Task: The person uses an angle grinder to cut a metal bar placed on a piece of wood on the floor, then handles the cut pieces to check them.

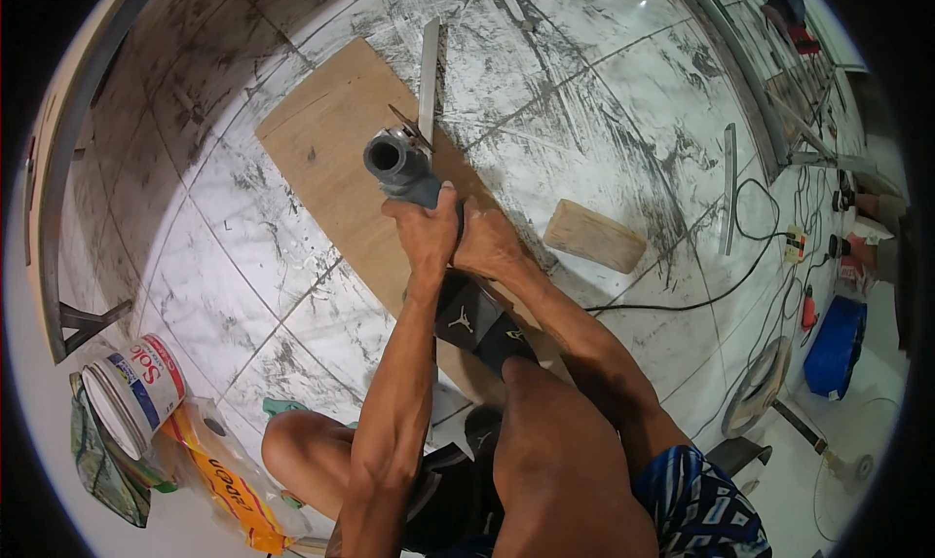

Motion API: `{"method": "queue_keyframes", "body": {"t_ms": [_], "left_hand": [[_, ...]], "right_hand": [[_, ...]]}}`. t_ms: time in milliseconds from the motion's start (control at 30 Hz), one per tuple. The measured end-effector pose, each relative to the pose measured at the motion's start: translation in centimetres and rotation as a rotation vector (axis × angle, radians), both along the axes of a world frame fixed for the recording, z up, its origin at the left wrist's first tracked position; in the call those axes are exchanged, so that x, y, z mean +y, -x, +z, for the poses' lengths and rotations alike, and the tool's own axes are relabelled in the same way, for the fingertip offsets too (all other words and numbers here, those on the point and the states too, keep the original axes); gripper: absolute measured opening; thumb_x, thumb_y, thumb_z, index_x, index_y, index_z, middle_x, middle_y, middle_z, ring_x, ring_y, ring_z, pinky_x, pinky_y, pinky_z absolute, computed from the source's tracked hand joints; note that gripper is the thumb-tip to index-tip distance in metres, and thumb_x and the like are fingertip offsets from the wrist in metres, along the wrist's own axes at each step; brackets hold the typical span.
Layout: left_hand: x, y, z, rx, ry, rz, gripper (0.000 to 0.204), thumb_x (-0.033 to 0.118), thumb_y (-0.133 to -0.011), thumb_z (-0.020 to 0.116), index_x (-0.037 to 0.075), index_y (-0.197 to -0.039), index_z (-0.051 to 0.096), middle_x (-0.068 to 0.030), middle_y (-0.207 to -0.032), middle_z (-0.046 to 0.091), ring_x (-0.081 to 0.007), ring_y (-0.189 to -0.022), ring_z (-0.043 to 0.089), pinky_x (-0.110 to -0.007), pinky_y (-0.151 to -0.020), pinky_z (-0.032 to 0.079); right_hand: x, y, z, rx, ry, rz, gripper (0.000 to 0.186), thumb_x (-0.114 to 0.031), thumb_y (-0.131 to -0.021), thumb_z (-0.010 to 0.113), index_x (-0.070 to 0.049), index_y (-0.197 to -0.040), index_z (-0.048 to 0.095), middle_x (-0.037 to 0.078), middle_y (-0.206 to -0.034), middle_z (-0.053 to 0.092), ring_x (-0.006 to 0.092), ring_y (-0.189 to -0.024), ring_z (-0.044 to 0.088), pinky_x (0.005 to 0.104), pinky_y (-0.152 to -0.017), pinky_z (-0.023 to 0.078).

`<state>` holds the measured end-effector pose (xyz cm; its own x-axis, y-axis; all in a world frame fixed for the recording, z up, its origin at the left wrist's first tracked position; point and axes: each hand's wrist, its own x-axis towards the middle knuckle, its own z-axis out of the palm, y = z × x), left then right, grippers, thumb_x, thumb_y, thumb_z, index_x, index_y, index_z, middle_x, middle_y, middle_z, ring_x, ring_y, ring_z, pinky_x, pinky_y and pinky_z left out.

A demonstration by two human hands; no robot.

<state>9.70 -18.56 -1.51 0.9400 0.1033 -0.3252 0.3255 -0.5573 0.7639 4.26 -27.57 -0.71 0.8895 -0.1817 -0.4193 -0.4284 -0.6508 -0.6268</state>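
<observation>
My left hand (426, 235) and my right hand (486, 240) are closed side by side around the grey-blue body of what looks like an angle grinder (414, 182). Its round end with a dark opening faces up. A thin disc (410, 127) shows nearly edge-on at the tool's far side. Just beyond lies a narrow light-grey metal bar (430, 76), its near end by the disc; whether they touch I cannot tell. The bar lies partly over a brown wooden board (336, 134). My foot in a black slide sandal (469, 315) rests on the board's near part.
A wooden block (595, 236) lies right of the board on the smudged tiles. Black cable (682, 307) runs to the right, near another metal bar (729, 190). A white bucket (134, 392) and yellow bag (226, 482) are at left; a fan (760, 388) and blue container (836, 348) at right.
</observation>
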Motion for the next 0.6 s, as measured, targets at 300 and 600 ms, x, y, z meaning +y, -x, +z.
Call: {"method": "queue_keyframes", "body": {"t_ms": [300,600], "left_hand": [[0.39,0.20,-0.23,-0.018,-0.021,-0.003,0.077,0.040,-0.082,0.072,-0.019,-0.110,0.032,-0.0388,-0.103,0.057,-0.0444,-0.096,0.063,-0.045,-0.084,0.049],[0.49,0.10,-0.44,-0.017,-0.016,-0.001,0.077,0.040,-0.082,0.073,-0.019,-0.111,0.032,-0.0389,-0.101,0.058,-0.0457,-0.094,0.064,-0.045,-0.084,0.049]], "right_hand": [[0.48,0.09,-0.30,-0.005,-0.005,-0.019,0.053,-0.022,-0.074,0.068,0.014,-0.109,0.051,0.035,-0.085,0.065,0.0492,-0.084,0.067,0.0534,-0.076,0.054],[0.45,-0.11,0.03,0.013,-0.019,-0.007,0.059,-0.024,-0.073,0.069,0.016,-0.112,0.051,0.035,-0.087,0.065,0.0490,-0.086,0.067,0.0527,-0.078,0.054]]}}
